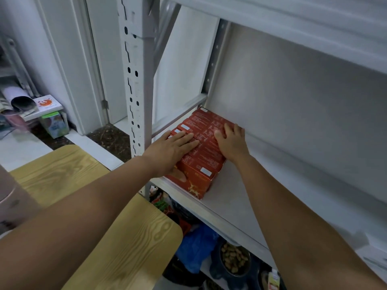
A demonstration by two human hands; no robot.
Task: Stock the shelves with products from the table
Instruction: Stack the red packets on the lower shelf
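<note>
Head view showed both arms reaching into the white metal shelf (pixel 240 197), where a row of red product boxes (pixel 201 155) stood packed side by side at the shelf's left end, running from the front edge back toward the rear panel. The left hand (pixel 173 149) lay flat on top of the boxes near the front left, fingers (pixel 188 141) spread and extended, pressing down rather than gripping. The right hand (pixel 230 141) rested on the right flank and top of the row further back, its fingers curled loosely over the box tops, holding nothing apart from that contact. The step in hand looked like squaring up the row, and doing it well would mean pushing evenly with both palms so the boxes slide together toward the left upright (pixel 136 80) without any one tipping or riding up over its neighbour. The frontmost box sat close to the shelf lip, so a gentle push backward would keep it from hanging over. The wood-grain surface (pixel 129 237) below showed no further boxes in the visible part. Clutter filled the lower shelf, including a blue bag (pixel 196 245).
</note>
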